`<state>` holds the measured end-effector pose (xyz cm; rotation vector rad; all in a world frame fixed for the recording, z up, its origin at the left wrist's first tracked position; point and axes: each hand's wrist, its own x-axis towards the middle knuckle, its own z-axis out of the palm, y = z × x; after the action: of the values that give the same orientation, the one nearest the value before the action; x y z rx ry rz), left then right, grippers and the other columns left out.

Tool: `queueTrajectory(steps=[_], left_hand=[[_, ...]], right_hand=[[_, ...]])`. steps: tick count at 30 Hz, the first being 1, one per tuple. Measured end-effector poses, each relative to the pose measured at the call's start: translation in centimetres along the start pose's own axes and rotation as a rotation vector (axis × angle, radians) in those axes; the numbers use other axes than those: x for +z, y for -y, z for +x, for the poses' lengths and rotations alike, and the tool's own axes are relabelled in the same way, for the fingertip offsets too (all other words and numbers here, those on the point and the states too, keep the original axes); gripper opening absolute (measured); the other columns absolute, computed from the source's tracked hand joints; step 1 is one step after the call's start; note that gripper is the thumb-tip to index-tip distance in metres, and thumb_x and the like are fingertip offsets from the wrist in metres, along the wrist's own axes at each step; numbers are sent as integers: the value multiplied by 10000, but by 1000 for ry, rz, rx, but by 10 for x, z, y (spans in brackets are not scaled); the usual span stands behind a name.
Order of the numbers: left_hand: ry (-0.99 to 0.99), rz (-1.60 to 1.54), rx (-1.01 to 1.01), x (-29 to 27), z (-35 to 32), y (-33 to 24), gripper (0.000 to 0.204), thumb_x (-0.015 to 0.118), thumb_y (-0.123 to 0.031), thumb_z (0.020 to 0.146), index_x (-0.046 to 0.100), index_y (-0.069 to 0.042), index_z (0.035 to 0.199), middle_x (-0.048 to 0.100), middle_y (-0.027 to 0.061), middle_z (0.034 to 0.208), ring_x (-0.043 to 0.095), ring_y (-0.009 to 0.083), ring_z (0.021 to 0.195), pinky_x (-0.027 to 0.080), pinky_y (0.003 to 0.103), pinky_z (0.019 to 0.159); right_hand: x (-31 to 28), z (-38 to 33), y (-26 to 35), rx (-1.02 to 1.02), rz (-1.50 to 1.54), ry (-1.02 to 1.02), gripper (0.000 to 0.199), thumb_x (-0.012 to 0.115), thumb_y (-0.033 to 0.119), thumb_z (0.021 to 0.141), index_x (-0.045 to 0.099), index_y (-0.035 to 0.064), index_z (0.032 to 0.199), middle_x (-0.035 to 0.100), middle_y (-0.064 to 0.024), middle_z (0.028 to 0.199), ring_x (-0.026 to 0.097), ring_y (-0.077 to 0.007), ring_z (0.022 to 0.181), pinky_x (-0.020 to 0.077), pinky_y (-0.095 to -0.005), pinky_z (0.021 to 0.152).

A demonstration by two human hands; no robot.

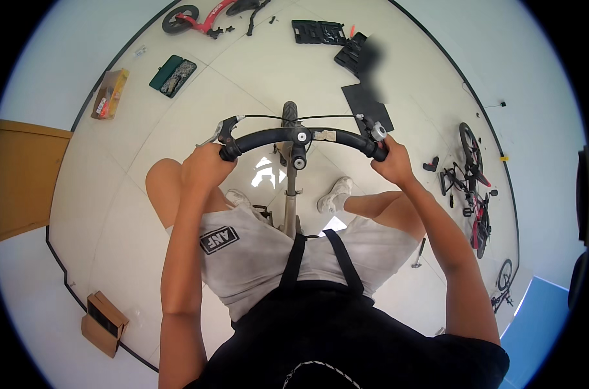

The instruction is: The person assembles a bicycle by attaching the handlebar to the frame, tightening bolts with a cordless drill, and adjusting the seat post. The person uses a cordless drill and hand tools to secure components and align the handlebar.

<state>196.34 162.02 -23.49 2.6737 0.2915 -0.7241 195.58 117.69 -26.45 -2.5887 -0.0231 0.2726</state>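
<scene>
At the far left of the frame a wooden door [22, 175] stands against the wall, with an open cardboard box [103, 322] on the floor at lower left. At upper left lie an orange package [110, 93] and a green tool case [173, 75].

Left of centre, the left hand [207, 162] is wrapped around the left grip of the black handlebar [301, 136], fingers curled closed on it, just below the brake lever [213, 135]. The handlebar spans the middle of the frame, clamped to a stem above the front wheel [289, 113]. The person sits astride the bicycle with both feet on the tiled floor [145, 149].

Right of centre, the right hand [392, 162] closes its fingers on the right grip, beside a small silver bell [378, 131].

Judged from this grip, alignment work is best done with both hands pulling evenly, the wheel held square, and the brake cable kept free of the stem.

At far right a second bicycle [473, 188] lies on the floor.
</scene>
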Motion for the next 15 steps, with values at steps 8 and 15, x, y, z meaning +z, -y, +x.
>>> queueTrajectory(steps=[8,15], left_hand=[[53,-14,72,-5,7,-9,205,676,-294,802,733,-98,784,727,121,773,710,347,747,549,450,666],[62,-105,232,-1,10,27,160,741,-245,749,697,-92,766,682,103,689,680,325,658,513,447,605]], right_hand=[[-13,-33,3,91,-119,-21,443,763,156,689,631,12,1087,679,-175,806,683,-351,721,535,-380,690],[-6,-33,19,40,-87,122,380,750,101,737,644,20,1092,720,-197,944,731,-355,870,561,-391,783]])
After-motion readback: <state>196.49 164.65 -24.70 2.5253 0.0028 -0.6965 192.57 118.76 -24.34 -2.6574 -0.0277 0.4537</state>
